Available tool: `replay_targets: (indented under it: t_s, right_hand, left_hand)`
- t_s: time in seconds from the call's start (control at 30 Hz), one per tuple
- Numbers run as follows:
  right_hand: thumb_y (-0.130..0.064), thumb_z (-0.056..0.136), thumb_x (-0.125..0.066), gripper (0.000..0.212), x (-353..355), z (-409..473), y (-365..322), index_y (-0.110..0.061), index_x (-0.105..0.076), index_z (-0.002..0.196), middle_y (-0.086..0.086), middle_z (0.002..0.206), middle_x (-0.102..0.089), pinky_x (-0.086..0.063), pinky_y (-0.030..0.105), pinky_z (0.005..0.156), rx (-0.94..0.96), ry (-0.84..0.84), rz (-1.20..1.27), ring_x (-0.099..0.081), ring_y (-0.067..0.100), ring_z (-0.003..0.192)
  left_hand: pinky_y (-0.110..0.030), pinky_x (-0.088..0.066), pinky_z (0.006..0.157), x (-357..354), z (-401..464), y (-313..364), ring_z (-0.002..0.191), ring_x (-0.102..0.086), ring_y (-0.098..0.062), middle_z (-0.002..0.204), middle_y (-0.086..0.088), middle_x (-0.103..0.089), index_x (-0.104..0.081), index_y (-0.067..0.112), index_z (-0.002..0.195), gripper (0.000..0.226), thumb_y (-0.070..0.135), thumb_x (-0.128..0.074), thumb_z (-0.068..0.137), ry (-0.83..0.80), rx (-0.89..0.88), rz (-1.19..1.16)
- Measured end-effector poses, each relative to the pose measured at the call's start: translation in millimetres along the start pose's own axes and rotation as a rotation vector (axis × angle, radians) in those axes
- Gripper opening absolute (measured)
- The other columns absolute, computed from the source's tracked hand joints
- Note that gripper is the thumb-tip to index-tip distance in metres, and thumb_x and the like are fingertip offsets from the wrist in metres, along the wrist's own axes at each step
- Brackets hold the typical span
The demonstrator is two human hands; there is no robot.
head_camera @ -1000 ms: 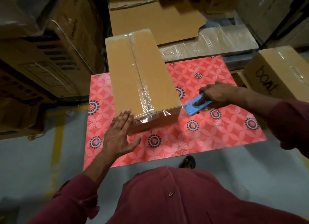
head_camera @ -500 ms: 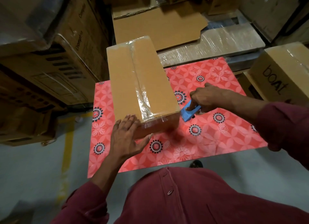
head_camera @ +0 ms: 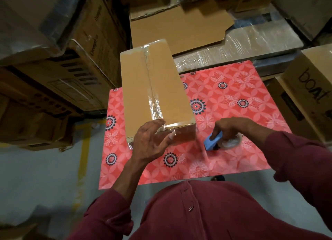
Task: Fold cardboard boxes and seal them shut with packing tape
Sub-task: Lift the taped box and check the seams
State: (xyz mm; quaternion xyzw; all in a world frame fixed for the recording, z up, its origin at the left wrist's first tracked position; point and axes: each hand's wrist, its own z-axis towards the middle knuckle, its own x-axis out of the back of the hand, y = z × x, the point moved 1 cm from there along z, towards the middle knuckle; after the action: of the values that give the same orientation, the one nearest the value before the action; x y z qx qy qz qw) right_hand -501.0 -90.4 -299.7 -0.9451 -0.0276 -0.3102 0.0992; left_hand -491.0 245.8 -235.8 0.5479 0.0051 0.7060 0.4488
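Box [head_camera: 154, 94] on patterned table [head_camera: 233, 96], long axis running away from us. Our left hand [head_camera: 150, 143] presses open-fingered on its near end; right hand [head_camera: 231, 127], beside it, grips tape dispenser [head_camera: 213, 141].

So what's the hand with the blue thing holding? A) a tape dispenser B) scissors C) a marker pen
A: the right hand grips a blue tape dispenser with a clear roll, low over the red flowered table cover, beside the taped cardboard box.
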Motion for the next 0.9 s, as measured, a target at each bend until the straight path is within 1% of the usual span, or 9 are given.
replay_targets:
  t_s: [0.1,0.17,0.27,0.37,0.47,0.53,0.7,0.8,0.9]
  right_hand:
    - [-0.004,0.083,-0.066,0.058,3.2,16.1,17.1,-0.034,-0.069,0.133,-0.007,0.119,-0.070,-0.044,0.013,0.068,0.052,-0.001,0.134,-0.060,0.013,0.092]
    - [0.001,0.084,-0.066,0.057,8.1,26.9,23.9,-0.029,-0.070,0.132,-0.007,0.119,-0.068,-0.042,0.006,0.063,0.075,-0.020,0.175,-0.059,0.011,0.094]
    - [-0.003,0.082,-0.072,0.053,13.8,40.1,27.8,-0.030,-0.073,0.128,-0.005,0.118,-0.068,-0.048,0.015,0.073,0.042,-0.046,0.220,-0.060,0.012,0.096]
    - [-0.005,0.084,-0.063,0.054,12.5,49.3,26.6,-0.035,-0.073,0.127,-0.008,0.121,-0.071,-0.053,0.027,0.089,-0.005,-0.004,0.193,-0.063,0.015,0.102]
    - [-0.021,0.083,-0.057,0.052,1.9,53.7,27.3,-0.059,-0.069,0.116,-0.004,0.120,-0.068,-0.048,0.039,0.094,-0.072,0.114,0.132,-0.050,0.024,0.116]
    - [-0.029,0.083,-0.060,0.048,-4.3,51.9,28.1,-0.061,-0.066,0.118,-0.004,0.124,-0.063,-0.040,0.045,0.096,-0.083,0.186,0.110,-0.040,0.027,0.119]
    - [-0.024,0.086,-0.061,0.063,-19.8,34.3,10.6,-0.044,-0.053,0.144,-0.006,0.155,-0.044,-0.030,0.050,0.108,-0.032,0.448,0.141,-0.029,0.032,0.142]
    - [-0.026,0.075,-0.048,0.066,-32.5,18.1,-6.4,-0.032,-0.064,0.138,-0.002,0.146,-0.057,-0.041,0.047,0.103,0.033,0.641,0.360,-0.042,0.035,0.133]
    - [-0.012,0.069,-0.043,0.068,-52.6,7.1,-31.7,-0.015,-0.069,0.132,0.011,0.131,-0.069,-0.048,0.042,0.101,0.121,0.849,0.691,-0.062,0.037,0.119]
  left_hand:
    - [-0.041,-0.058,0.093,19.8,-3.7,-13.4,0.117,-0.070,-0.019,0.128,-0.003,-0.074,-0.072,0.010,0.129,0.064,0.063,-0.055,0.098,-0.032,0.108,-0.086]
    - [-0.044,-0.056,0.100,25.0,-9.4,-22.9,0.129,-0.065,-0.020,0.138,-0.005,-0.068,-0.067,0.010,0.137,0.071,0.067,-0.052,0.098,-0.103,0.138,-0.077]
    - [-0.050,-0.040,0.119,14.9,-17.2,-19.8,0.149,-0.044,-0.021,0.158,-0.005,-0.051,-0.055,0.014,0.150,0.087,0.080,-0.044,0.095,-0.299,0.052,0.060]
    - [-0.055,-0.021,0.127,-5.2,-12.4,-5.9,0.158,-0.027,-0.019,0.165,-0.001,-0.041,-0.046,0.017,0.157,0.096,0.086,-0.037,0.092,-0.405,-0.069,0.161]
    - [-0.052,-0.021,0.127,-19.5,8.3,5.9,0.158,-0.028,-0.019,0.164,-0.002,-0.043,-0.049,0.016,0.155,0.093,0.084,-0.035,0.093,-0.418,-0.104,0.092]
    - [-0.050,-0.022,0.128,-25.9,25.5,13.8,0.157,-0.029,-0.020,0.164,-0.004,-0.043,-0.049,0.014,0.154,0.095,0.085,-0.034,0.093,-0.441,-0.079,0.051]
    - [-0.053,-0.012,0.130,-46.3,38.8,26.3,0.162,-0.011,-0.020,0.172,-0.006,-0.022,-0.028,0.012,0.164,0.109,0.089,-0.034,0.088,-0.618,-0.206,0.197]
    - [-0.057,-0.010,0.128,-61.8,31.8,40.5,0.162,-0.008,-0.024,0.167,-0.003,-0.038,-0.043,0.017,0.159,0.102,0.088,-0.043,0.085,-0.709,-0.382,0.285]
    - [-0.058,-0.016,0.127,-61.5,43.4,47.9,0.158,-0.025,-0.024,0.155,-0.001,-0.055,-0.058,0.017,0.149,0.089,0.081,-0.048,0.088,-0.659,-0.386,0.134]
